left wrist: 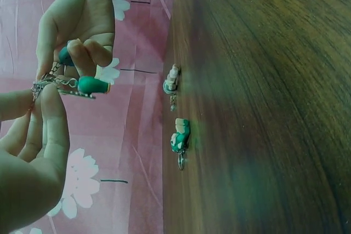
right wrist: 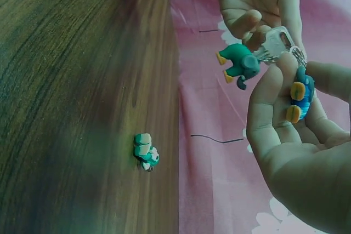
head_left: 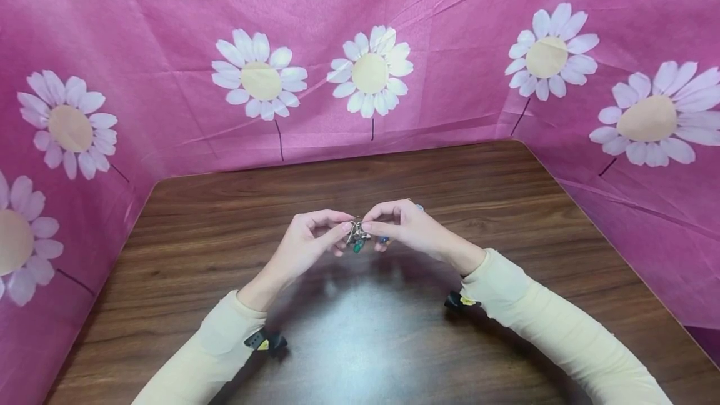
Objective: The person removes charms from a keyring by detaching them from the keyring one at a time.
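My left hand (head_left: 300,245) and right hand (head_left: 419,230) meet above the table, both pinching a metal key ring (head_left: 356,225) between thumb and fingers. From the ring hang a silver key (right wrist: 276,44) and a green elephant charm (right wrist: 239,61) with yellow feet, on a short chain. A blue elephant charm (right wrist: 301,94) with orange-yellow feet lies against the curled fingers of the right hand; whether it is joined to the ring is hidden. The right wrist view shows the key between both hands.
On the brown wooden table (head_left: 225,280) lie a green-and-white figure charm (left wrist: 180,136) with a metal ring and a pale figure charm (left wrist: 171,79) with a chain. A pink flowered cloth (head_left: 450,80) stands around the table's back and sides.
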Demonstrator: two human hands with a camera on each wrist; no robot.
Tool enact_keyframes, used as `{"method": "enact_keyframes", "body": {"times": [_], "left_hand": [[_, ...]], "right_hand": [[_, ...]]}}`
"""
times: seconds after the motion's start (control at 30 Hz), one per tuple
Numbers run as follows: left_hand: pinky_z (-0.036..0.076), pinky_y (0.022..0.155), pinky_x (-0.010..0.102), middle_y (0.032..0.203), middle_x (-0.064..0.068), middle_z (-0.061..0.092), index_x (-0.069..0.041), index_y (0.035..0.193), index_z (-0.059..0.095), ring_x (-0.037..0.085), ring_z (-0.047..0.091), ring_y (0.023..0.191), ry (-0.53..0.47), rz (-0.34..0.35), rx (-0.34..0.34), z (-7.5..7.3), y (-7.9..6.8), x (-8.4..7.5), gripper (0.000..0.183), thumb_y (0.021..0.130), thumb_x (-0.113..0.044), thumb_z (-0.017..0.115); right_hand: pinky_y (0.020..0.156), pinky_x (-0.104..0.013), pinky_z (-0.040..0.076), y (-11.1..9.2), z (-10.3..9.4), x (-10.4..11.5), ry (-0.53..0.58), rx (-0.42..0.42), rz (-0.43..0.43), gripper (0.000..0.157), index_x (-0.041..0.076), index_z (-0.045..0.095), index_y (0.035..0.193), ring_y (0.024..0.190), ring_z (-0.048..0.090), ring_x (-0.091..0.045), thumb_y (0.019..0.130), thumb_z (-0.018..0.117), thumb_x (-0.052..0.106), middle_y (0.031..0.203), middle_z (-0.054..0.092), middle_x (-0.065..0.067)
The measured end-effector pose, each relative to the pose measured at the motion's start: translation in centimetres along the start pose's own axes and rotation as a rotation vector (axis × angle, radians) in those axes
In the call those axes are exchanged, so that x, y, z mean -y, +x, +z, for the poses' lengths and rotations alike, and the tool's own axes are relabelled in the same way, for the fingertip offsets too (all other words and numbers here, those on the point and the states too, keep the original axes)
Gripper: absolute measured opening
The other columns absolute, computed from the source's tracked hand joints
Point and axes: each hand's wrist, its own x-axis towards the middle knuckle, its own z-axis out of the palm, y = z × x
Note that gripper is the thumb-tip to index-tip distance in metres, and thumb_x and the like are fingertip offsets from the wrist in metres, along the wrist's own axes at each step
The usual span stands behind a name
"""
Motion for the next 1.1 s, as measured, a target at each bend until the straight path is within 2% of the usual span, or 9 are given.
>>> {"method": "enact_keyframes", "body": {"times": [0.23, 0.47, 0.53, 0.67, 0.87, 1.1], "left_hand": [[0.062, 0.064, 0.036, 0.083, 0.016, 0.071, 0.006, 0.114, 0.071, 0.018, 0.068, 0.071, 0.017, 0.006, 0.025, 0.05, 0.06, 0.01, 0.022, 0.098, -0.008, 0.069], [0.061, 0.063, 0.038, 0.089, 0.016, 0.075, 0.002, 0.114, 0.074, 0.043, 0.068, 0.071, 0.075, 0.027, 0.012, -0.16, 0.07, 0.09, 0.021, 0.097, -0.01, 0.07], [0.061, 0.063, 0.038, 0.091, 0.016, 0.075, 0.002, 0.115, 0.073, 0.045, 0.067, 0.07, 0.081, 0.029, 0.017, -0.17, 0.06, 0.09, 0.021, 0.098, -0.009, 0.068], [0.061, 0.063, 0.037, 0.09, 0.015, 0.075, 0.002, 0.115, 0.073, 0.04, 0.067, 0.069, 0.097, 0.04, 0.03, -0.13, 0.06, -0.02, 0.02, 0.099, -0.007, 0.066], [0.061, 0.063, 0.037, 0.081, 0.013, 0.071, 0.0, 0.113, 0.073, 0.03, 0.067, 0.066, 0.154, 0.053, 0.048, -0.12, 0.08, -0.17, 0.017, 0.099, -0.004, 0.065], [0.061, 0.067, 0.034, 0.09, 0.01, 0.075, -0.001, 0.114, 0.073, 0.039, 0.071, 0.078, 0.158, 0.073, 0.035, -0.18, -0.15, -0.14, 0.021, 0.094, -0.007, 0.073]], "right_hand": [[0.07, -0.04, 0.061, 0.08, 0.14, -0.01, 0.011, -0.003, 0.002, 0.016, 0.002, 0.071, 0.107, 0.069, 0.068, -0.022, 0.099, 0.068, 0.016, 0.101, 0.071, -0.025], [0.068, -0.038, 0.06, 0.1, 0.27, -0.13, 0.006, 0.025, -0.047, 0.018, -0.002, 0.069, 0.108, 0.069, 0.066, -0.023, 0.1, 0.066, 0.014, 0.099, 0.069, -0.028], [0.068, -0.038, 0.06, 0.07, 0.29, -0.18, 0.001, 0.037, -0.064, 0.016, -0.001, 0.069, 0.108, 0.071, 0.066, -0.024, 0.1, 0.066, 0.013, 0.099, 0.07, -0.025], [0.069, -0.04, 0.06, 0.03, 0.28, -0.29, -0.004, 0.058, -0.078, 0.013, 0.002, 0.069, 0.107, 0.072, 0.066, -0.027, 0.101, 0.064, 0.013, 0.103, 0.069, -0.023], [0.068, -0.042, 0.06, 0.09, 0.29, -0.46, 0.0, 0.067, -0.074, 0.014, 0.002, 0.068, 0.107, 0.072, 0.064, -0.03, 0.102, 0.063, 0.015, 0.101, 0.068, -0.022], [0.067, -0.043, 0.061, 0.05, 0.44, -0.3, 0.023, 0.03, -0.118, 0.012, 0.001, 0.07, 0.107, 0.082, 0.067, -0.024, 0.101, 0.065, 0.01, 0.103, 0.07, -0.021]]}}
